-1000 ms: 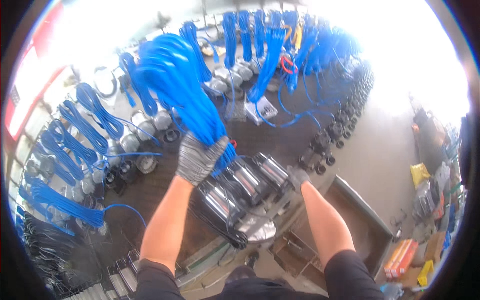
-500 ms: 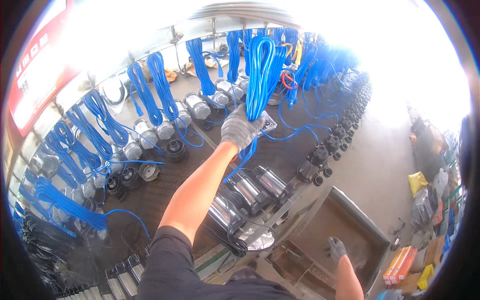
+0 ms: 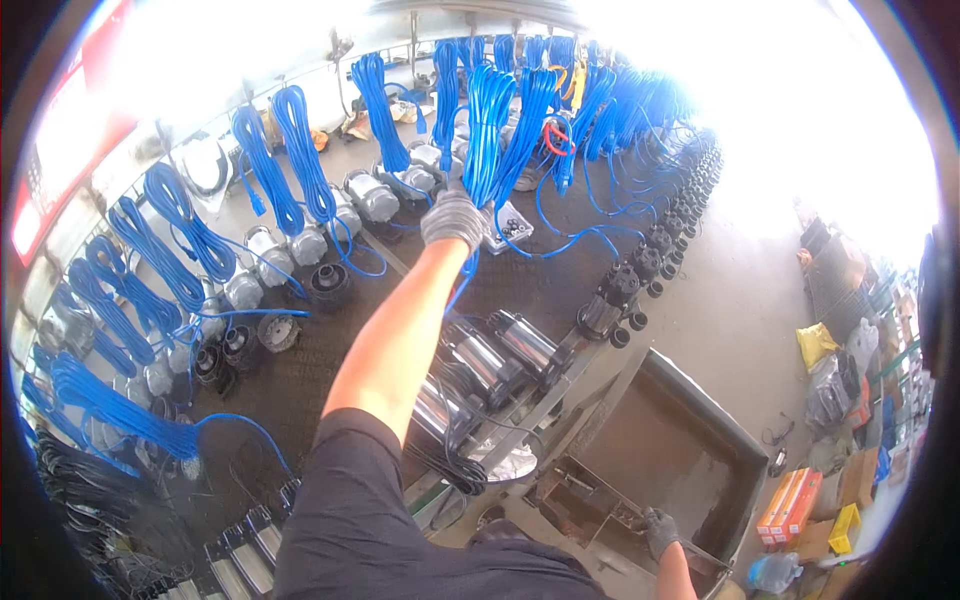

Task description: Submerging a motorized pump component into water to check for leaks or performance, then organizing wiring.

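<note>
Reaching forward, my left hand (image 3: 455,220) in a grey glove is closed around the lower end of a blue cable coil (image 3: 490,120). The coil stands upright above my fist, in line with the other hanging coils. A loose length of blue cable runs down behind my wrist. My right hand (image 3: 660,531), also gloved, is low at the right by the inner divider of a brown metal tray (image 3: 690,440). Its fingers look loosely bent, with nothing visible in them.
Blue coils (image 3: 300,160) hang along a rail over grey motor housings (image 3: 372,197). Shiny steel cylinders (image 3: 530,343) lie on the dark bench near my left forearm. Black pump parts (image 3: 600,315) line its right edge. Orange-and-white boxes (image 3: 790,507) stand on the right.
My left hand has carried the coil slightly left and away from me, toward the hanging row. My right hand has dropped lower and nearer the tray's divider. The view has shifted a little.
</note>
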Available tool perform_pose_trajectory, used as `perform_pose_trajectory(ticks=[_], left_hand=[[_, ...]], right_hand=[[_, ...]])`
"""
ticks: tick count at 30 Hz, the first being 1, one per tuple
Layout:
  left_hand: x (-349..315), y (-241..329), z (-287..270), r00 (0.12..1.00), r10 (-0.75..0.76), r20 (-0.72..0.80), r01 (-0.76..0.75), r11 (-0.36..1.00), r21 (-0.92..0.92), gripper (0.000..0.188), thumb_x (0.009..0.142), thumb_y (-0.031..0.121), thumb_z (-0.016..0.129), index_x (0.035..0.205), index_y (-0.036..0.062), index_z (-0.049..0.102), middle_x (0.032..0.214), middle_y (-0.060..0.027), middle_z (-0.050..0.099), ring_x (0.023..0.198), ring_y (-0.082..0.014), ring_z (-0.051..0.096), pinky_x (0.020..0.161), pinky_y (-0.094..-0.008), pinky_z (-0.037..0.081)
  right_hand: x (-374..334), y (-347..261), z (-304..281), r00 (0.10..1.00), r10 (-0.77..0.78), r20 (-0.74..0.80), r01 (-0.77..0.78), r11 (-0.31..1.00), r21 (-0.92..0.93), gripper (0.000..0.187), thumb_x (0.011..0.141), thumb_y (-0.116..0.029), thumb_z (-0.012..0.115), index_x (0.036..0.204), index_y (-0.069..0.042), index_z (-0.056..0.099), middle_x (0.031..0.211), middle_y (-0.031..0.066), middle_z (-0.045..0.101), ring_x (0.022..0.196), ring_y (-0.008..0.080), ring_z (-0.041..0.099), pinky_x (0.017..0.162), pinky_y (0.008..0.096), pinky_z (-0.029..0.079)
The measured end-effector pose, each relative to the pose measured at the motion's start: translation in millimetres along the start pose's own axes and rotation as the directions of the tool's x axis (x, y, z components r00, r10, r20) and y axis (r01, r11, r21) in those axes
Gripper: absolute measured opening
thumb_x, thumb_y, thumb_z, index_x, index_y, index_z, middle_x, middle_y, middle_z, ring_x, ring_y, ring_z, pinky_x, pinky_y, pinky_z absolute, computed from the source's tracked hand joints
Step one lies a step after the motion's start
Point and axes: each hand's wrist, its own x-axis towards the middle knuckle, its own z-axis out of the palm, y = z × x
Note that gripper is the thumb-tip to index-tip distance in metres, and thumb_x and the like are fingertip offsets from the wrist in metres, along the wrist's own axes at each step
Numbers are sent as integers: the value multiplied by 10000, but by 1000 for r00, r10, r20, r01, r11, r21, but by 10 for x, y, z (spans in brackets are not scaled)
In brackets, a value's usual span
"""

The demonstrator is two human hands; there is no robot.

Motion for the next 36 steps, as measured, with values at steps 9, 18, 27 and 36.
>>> perform_pose_trajectory(ticks=[9,18,27,36], left_hand=[[-1016,-1026,-209,924,262,277,-6,736,-677,551,974,352,718,1389,29,554,1222,-146,700,1138,-234,653,1001,-371,514],[-3665,-1992,729,975,-100,198,199,787,-584,304,961,207,722,1190,19,653,1075,-120,683,961,-211,666,879,-356,548],[-4146,-1714,1096,977,-180,112,189,979,-76,645,843,304,718,1385,16,520,1318,-241,583,1235,-420,561,1081,-483,454],[-4149,-2546,1433,922,-367,-122,228,770,-596,412,933,2,589,1340,20,528,1177,-150,671,1065,-254,651,1004,-369,501]], right_hand=[[-353,-779,481,992,-129,18,127,989,77,390,1035,-385,615,1188,-28,649,808,80,686,521,122,551,447,289,453],[-591,-631,877,952,-162,260,151,987,61,359,1059,-324,592,1317,-77,622,813,62,683,513,111,583,432,255,423],[-675,-294,742,908,-118,402,169,981,-93,375,1064,-308,587,1352,-67,586,882,80,692,522,105,594,411,238,407],[-744,-248,669,943,-35,331,80,989,-124,352,1043,-250,591,1335,-53,599,868,118,703,500,144,603,381,260,382]])
